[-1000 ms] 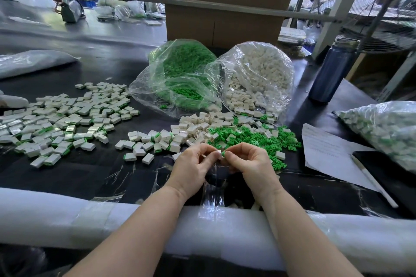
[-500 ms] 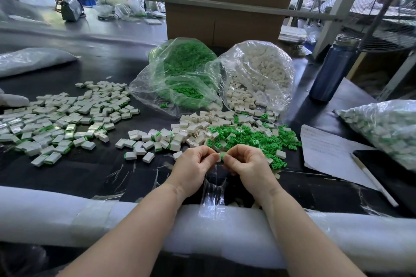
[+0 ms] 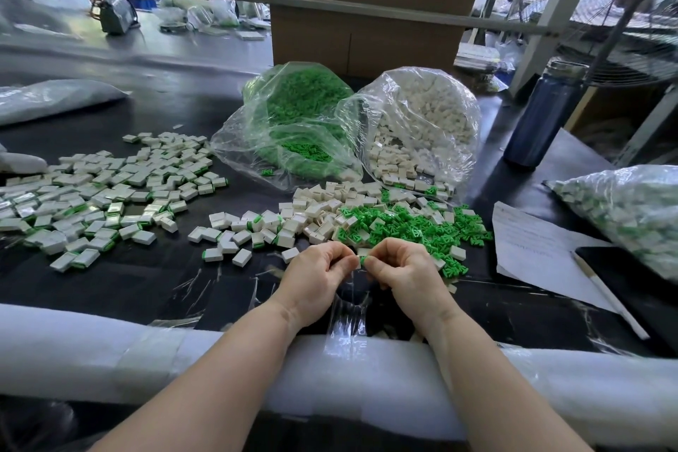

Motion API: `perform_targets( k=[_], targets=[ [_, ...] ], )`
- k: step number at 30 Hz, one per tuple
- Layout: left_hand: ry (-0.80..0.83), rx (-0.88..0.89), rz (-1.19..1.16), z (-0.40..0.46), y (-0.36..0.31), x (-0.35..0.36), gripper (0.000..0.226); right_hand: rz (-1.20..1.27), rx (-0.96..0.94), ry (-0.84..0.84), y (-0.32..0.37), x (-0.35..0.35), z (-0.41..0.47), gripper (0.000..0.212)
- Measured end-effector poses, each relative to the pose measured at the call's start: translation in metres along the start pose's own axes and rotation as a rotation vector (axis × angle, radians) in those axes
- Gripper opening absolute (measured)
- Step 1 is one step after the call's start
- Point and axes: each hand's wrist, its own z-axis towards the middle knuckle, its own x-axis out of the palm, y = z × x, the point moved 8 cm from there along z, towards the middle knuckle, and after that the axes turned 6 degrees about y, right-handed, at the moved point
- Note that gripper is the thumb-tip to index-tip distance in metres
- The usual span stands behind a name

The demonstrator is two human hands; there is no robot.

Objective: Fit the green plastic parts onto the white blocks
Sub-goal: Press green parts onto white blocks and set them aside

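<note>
My left hand (image 3: 315,273) and my right hand (image 3: 401,268) meet fingertip to fingertip just above the dark table. My right fingers pinch a small green plastic part (image 3: 363,260). My left fingers are curled against it; the white block they seem to hold is hidden. Just beyond the hands lie a heap of loose green parts (image 3: 422,227) and a pile of bare white blocks (image 3: 323,209). To the left spreads a wide scatter of white blocks with green edges (image 3: 102,191).
Two open clear bags stand behind: one of green parts (image 3: 293,128), one of white blocks (image 3: 422,128). A dark blue bottle (image 3: 543,114) stands at the right, with a paper sheet (image 3: 532,242), a pen and a bag of finished pieces (image 3: 631,209). White foam padding (image 3: 110,345) lines the near edge.
Both hands stay together in the same spot, their fingers shifting slightly around the small pieces. The green part now shows between the fingertips.
</note>
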Motion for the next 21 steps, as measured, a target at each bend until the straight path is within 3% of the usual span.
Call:
perform_targets(
  k=[15, 21],
  targets=[
    [-0.02, 0.028, 0.106, -0.0024, -0.0041, 0.0005, 0.011, -0.037, 0.024, 0.023, -0.0042, -0.0003, 0.0018, 0.024],
    [-0.003, 0.071, 0.218, -0.0018, -0.0078, 0.0029, 0.014, -0.161, -0.007, 0.063, -0.0014, 0.0027, 0.0004, 0.019]
  ],
)
